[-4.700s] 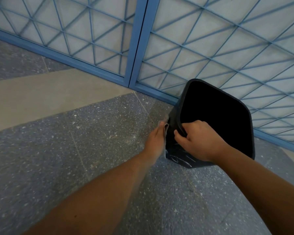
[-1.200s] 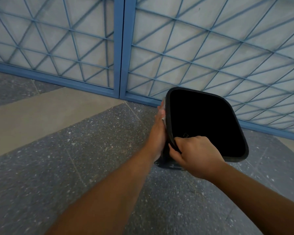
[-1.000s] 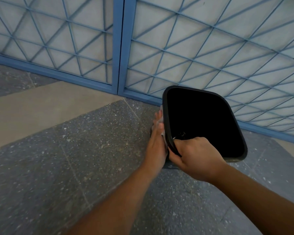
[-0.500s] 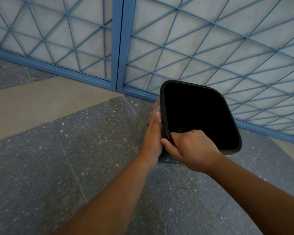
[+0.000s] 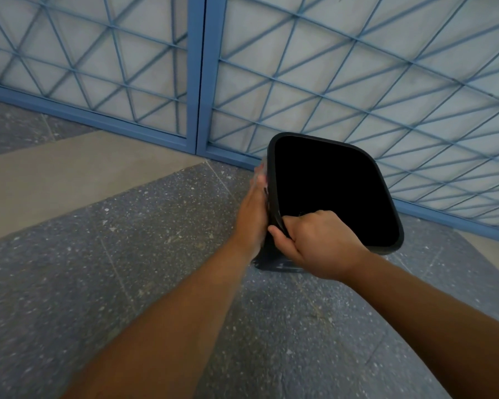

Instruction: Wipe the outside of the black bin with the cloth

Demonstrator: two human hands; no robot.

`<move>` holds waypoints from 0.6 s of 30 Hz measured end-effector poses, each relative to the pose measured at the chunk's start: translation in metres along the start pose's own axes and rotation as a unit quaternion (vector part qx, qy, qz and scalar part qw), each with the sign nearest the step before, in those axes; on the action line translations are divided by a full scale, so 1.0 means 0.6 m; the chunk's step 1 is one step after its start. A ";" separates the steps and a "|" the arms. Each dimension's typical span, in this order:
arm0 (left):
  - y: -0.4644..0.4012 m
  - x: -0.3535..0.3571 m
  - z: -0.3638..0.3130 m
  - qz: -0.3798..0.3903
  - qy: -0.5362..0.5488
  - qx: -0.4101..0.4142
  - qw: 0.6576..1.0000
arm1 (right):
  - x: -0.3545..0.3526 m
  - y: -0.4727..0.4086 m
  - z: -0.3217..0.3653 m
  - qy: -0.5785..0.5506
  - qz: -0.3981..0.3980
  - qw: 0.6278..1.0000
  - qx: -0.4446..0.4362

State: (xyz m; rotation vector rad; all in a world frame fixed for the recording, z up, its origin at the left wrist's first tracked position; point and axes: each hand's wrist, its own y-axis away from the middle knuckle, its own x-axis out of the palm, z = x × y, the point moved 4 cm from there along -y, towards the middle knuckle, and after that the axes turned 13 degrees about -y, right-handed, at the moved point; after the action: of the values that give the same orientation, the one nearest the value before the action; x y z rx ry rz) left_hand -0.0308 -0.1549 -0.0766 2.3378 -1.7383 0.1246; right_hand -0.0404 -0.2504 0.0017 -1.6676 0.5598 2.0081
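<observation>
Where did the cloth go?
In the head view, the cloth is pressed flat between the left hand and the black bin's left outer wall; only a pale edge shows.

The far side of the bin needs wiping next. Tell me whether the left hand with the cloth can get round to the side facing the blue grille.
Probably yes. The left hand lies flat on the black bin's left wall, cloth barely showing. The right hand grips the near rim and can turn it. The gap to the grille is hidden.
</observation>
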 end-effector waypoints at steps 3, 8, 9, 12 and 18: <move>0.016 0.002 0.009 -0.018 -0.008 0.010 1.000 | 0.000 0.000 0.001 -0.002 0.009 1.000 -0.003; 0.002 -0.005 0.023 -0.022 -0.010 -0.037 0.999 | -0.003 0.000 0.003 -0.013 0.015 1.000 0.003; -0.006 -0.006 0.017 -0.021 0.005 -0.043 0.999 | -0.003 -0.001 0.003 -0.010 0.011 1.000 0.002; 0.009 0.000 0.009 -0.015 -0.009 0.013 1.000 | -0.001 0.000 0.003 -0.004 0.011 1.000 -0.001; -0.009 -0.008 0.027 -0.021 0.031 -0.066 0.997 | -0.002 -0.001 0.005 -0.013 0.021 1.000 0.003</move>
State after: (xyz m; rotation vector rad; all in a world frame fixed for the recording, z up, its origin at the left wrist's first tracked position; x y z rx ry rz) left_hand -0.0283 -0.1528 -0.0938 2.2503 -1.6166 0.0713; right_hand -0.0421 -0.2480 0.0033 -1.6369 0.5953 2.0522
